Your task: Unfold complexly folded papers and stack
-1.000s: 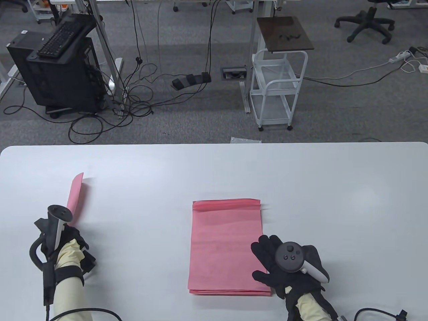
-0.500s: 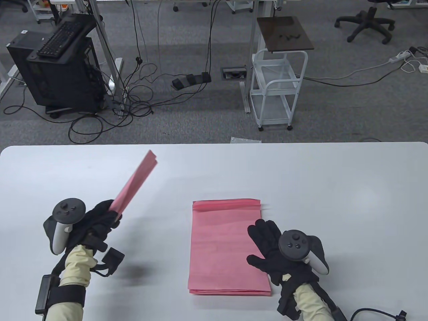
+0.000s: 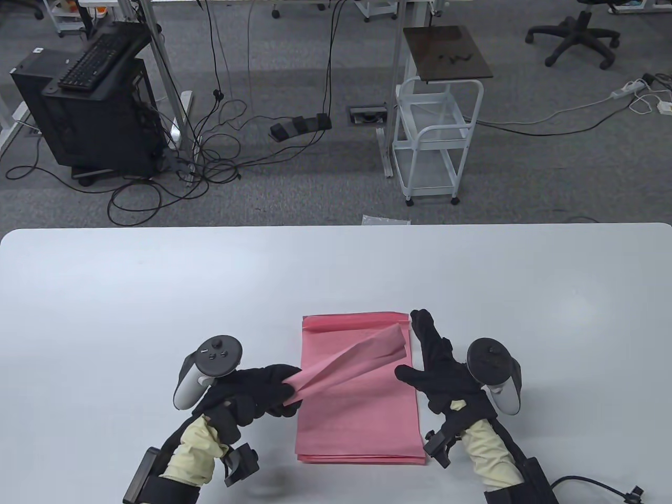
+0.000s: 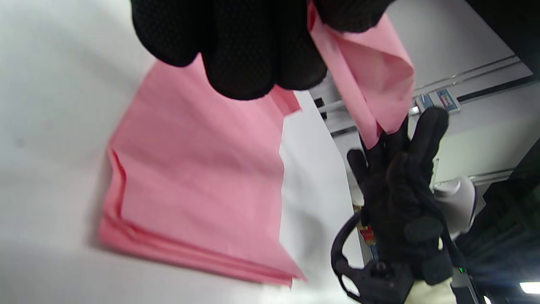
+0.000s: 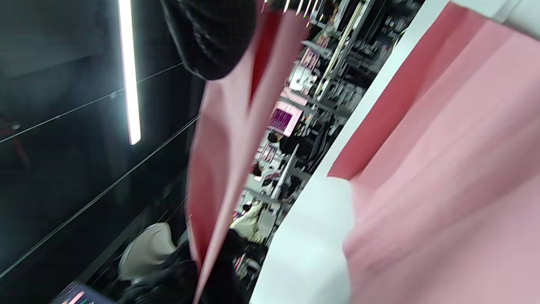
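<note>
While left hand (image 3: 247,391) pinches folded paper (image 3: 357,359), stack (image 3: 357,425) lies near table (image 3: 336,273) edge.

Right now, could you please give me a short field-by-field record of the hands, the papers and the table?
left hand: grips the near end of the folded pink paper
folded pink paper: held up in the air over the stack, slanting toward the right hand
right hand: fingers spread, at the paper's far end; contact unclear
stack of pink sheets: lies flat on the white table, far edge creased

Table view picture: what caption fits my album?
Gloved left hand holds folded pink paper above flat pink paper stack.
</note>
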{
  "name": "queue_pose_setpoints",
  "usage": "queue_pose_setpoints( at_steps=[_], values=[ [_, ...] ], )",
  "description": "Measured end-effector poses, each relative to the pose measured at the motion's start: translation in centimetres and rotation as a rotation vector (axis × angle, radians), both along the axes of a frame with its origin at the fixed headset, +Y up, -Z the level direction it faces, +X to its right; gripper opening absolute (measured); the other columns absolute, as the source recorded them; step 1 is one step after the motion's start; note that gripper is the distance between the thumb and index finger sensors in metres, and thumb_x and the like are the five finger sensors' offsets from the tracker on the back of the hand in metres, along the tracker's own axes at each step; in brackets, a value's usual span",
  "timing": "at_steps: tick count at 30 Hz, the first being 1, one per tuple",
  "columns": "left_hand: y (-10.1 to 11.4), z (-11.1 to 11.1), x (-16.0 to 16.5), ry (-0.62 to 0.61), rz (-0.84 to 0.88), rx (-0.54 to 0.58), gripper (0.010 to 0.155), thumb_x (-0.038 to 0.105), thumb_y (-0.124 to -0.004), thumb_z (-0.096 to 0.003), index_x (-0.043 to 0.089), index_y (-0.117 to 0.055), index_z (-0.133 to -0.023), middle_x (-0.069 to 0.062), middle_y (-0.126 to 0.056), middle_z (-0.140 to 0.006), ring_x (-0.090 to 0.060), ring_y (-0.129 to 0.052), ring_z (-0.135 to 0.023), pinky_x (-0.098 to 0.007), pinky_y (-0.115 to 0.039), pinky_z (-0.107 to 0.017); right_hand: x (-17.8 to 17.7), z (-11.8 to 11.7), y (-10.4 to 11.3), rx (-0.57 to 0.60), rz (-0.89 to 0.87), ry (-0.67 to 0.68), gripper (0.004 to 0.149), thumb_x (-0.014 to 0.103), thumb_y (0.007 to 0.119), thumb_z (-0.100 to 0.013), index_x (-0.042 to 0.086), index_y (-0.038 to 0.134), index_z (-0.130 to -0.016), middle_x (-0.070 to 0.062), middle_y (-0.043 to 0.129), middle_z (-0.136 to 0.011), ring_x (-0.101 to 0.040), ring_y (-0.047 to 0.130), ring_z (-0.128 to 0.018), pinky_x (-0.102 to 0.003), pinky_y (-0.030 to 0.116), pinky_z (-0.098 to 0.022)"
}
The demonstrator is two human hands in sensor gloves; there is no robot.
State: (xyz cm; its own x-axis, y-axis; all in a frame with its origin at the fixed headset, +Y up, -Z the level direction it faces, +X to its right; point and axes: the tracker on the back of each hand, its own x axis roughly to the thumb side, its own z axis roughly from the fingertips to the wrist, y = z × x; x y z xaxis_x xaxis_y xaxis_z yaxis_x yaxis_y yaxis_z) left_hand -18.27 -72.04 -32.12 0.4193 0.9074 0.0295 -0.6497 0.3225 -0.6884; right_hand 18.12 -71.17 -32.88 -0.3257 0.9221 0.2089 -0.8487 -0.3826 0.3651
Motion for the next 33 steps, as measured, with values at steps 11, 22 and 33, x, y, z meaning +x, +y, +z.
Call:
queue_pose_setpoints(
  at_steps=[11,22,33],
  values=[
    [-2.6,0.8,-0.5,0.056,0.175,-0.090,0.051,0.034,-0.065,-0.0573,0.014,-0.058,-0.104,-0.004,-0.085,-0.082,-0.026,-0.091,-0.075,-0.049,-0.073,-0.063,-0.6,0.1,-0.6,0.113,0.150,0.104,0.068,0.016,0.078,-0.048,0.032,0.044,-0.105,-0.002,0.061,-0.089,-0.022,0.078,-0.065,-0.049,0.051,-0.075],
    [-2.9,1.0,-0.1,-0.058,0.377,-0.081,0.099,0.067,-0.073,-0.0415,0.014,-0.030,-0.113,-0.008,-0.071,-0.099,-0.033,-0.078,-0.090,-0.054,-0.063,-0.071,-0.4,0.3,-1.5,0.119,-0.039,-0.180,0.045,0.022,0.073,-0.051,0.010,0.074,-0.094,-0.012,0.082,-0.067,-0.026,0.090,-0.041,-0.054,0.070,-0.058],
    [-2.1,1.1,-0.3,0.282,-0.129,0.191,0.043,0.039,-0.069,-0.0567,0.031,-0.073,-0.099,0.000,-0.098,-0.066,-0.022,-0.101,-0.059,-0.047,-0.076,-0.060,0.0,0.2,-2.3,-0.039,-0.304,-0.252,0.040,0.033,0.075,-0.049,0.007,0.084,-0.078,-0.012,0.086,-0.065,-0.035,0.089,-0.048,-0.060,0.059,-0.065]
  ],
)
